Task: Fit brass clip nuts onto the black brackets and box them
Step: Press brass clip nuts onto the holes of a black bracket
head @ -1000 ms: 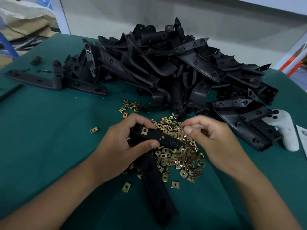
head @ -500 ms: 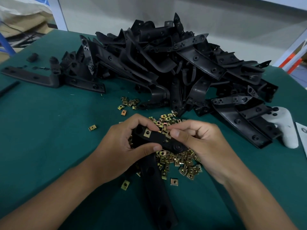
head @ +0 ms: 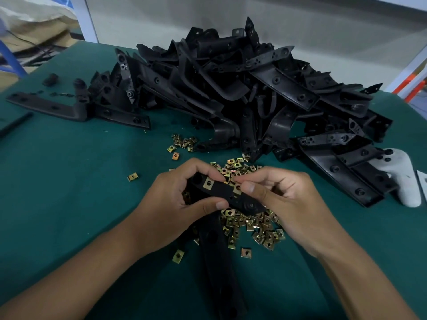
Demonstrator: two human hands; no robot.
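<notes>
Fitting step under way: black bracket (head: pixel 227 195) is gripped above the loose nut pile (head: pixel 251 224) by left hand (head: pixel 175 204); second clip nut (head: pixel 237 188) is pinched by right hand (head: pixel 286 199), judged half-seated. A firm push home is needed next.

bracket pile (head: pixel 242 88) behind nut heap (head: pixel 249 218) | controller (head: pixel 402 179) right of pile

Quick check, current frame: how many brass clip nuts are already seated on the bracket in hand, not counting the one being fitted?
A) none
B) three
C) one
C: one seated clip nut shows on the held bracket near the left hand, while the right hand pinches a second clip nut at the bracket's edge.
</notes>
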